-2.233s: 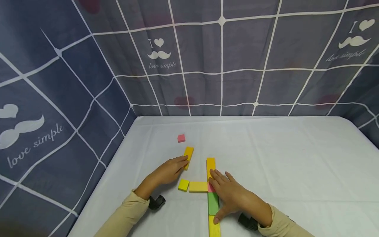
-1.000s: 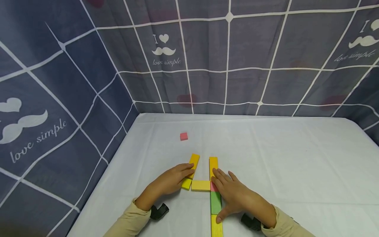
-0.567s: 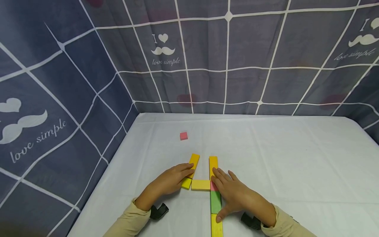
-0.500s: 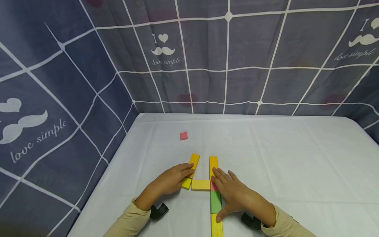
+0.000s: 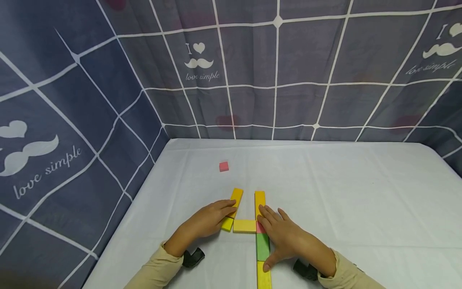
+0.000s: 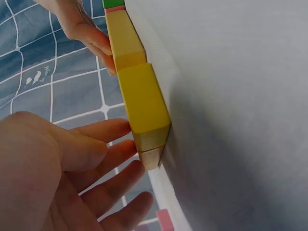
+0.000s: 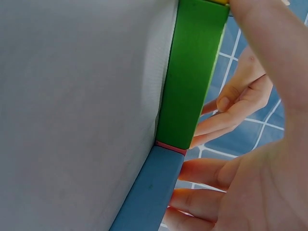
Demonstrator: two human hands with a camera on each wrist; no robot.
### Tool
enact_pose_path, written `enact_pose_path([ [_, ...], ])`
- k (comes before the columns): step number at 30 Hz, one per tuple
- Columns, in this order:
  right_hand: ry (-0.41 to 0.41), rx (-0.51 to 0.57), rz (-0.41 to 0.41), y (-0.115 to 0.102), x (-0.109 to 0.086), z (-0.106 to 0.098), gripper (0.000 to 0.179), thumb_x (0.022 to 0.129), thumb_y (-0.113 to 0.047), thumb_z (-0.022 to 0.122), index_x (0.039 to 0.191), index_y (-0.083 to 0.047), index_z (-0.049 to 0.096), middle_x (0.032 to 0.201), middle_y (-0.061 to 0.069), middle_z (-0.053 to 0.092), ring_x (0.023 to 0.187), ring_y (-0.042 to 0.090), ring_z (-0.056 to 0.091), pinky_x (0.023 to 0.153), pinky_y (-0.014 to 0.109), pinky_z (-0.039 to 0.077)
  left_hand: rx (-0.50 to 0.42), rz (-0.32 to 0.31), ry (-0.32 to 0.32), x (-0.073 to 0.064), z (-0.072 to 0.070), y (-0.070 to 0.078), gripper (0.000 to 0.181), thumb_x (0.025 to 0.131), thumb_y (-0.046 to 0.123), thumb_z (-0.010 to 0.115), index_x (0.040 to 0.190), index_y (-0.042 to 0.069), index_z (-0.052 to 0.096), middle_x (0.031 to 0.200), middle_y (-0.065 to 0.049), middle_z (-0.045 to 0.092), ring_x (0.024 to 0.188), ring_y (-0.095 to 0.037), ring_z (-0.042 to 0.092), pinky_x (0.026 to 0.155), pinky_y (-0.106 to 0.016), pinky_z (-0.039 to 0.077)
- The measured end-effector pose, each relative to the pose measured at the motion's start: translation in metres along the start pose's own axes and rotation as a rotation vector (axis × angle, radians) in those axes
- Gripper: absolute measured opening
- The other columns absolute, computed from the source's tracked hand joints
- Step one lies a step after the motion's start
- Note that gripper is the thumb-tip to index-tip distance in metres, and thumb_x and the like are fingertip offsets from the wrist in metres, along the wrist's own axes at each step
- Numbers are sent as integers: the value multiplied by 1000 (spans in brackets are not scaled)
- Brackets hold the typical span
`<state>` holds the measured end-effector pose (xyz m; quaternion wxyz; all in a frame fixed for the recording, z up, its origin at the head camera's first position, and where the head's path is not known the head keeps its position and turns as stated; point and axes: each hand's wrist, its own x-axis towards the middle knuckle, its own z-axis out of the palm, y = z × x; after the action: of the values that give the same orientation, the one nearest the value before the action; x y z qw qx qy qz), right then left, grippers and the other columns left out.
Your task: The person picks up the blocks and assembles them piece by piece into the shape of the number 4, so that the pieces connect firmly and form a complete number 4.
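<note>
My left hand [image 5: 209, 218] rests its extended fingers on an orange-yellow block [image 5: 237, 195]. That block slants, its near end against a small yellow block [image 5: 227, 224]. A pale yellow block [image 5: 244, 226] lies crosswise between the small block and a column of blocks. My right hand [image 5: 283, 237] lies along this column, fingertips on its far orange-yellow block [image 5: 260, 199] and pink piece [image 5: 260, 227], thumb on its near yellow block [image 5: 264, 277]. Between them is a green block [image 5: 262, 247]. In the right wrist view a blue block face [image 7: 149, 187] shows beyond the pink piece.
A small pink block [image 5: 223, 166] lies apart, farther back on the white-covered table [image 5: 343, 192]. A dark grid-patterned curtain [image 5: 249, 72] hangs behind the table and along its left side. A black wrist device [image 5: 193, 257] sits at the left cuff.
My left hand has drawn the orange-yellow block nearer and rightward until its end meets the small yellow block. In the last second both hands have stayed still.
</note>
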<state>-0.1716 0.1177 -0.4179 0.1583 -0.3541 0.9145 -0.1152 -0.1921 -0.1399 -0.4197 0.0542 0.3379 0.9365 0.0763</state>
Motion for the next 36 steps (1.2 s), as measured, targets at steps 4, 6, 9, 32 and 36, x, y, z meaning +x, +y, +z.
enact_pose_path([
  [4,-2,1,0,0,-1,0,123,53,-72,75,144,0,33,156,19,21,145,34,19,114,56,22,21,10,-1,3,-2,1,34,97,13,51,130,8,58,139,-8,52,127,-24,51,103,-38,44],
  [6,-4,-1,1,0,-1,0,124,53,-72,74,144,0,32,156,18,21,145,33,19,114,56,22,36,18,4,5,-3,1,32,97,13,52,128,8,59,136,-8,54,125,-24,53,102,-38,45],
  [9,-4,6,5,0,-1,0,124,53,-72,75,144,0,32,156,19,20,145,33,19,114,56,22,59,28,18,8,-4,1,29,96,14,53,124,9,63,132,-7,57,122,-23,55,101,-38,46],
  [32,-39,56,39,-4,0,-1,123,54,-70,76,146,-3,30,158,16,17,146,36,15,114,58,19,60,-122,115,28,-24,-34,28,93,11,57,121,8,62,129,-12,58,119,-30,55,101,-46,44],
  [36,-54,68,49,-4,1,-1,123,54,-71,75,146,-4,29,158,15,15,146,36,15,113,61,19,60,-193,75,43,-26,-45,33,95,10,54,128,8,57,135,-13,53,124,-32,51,103,-49,42],
])
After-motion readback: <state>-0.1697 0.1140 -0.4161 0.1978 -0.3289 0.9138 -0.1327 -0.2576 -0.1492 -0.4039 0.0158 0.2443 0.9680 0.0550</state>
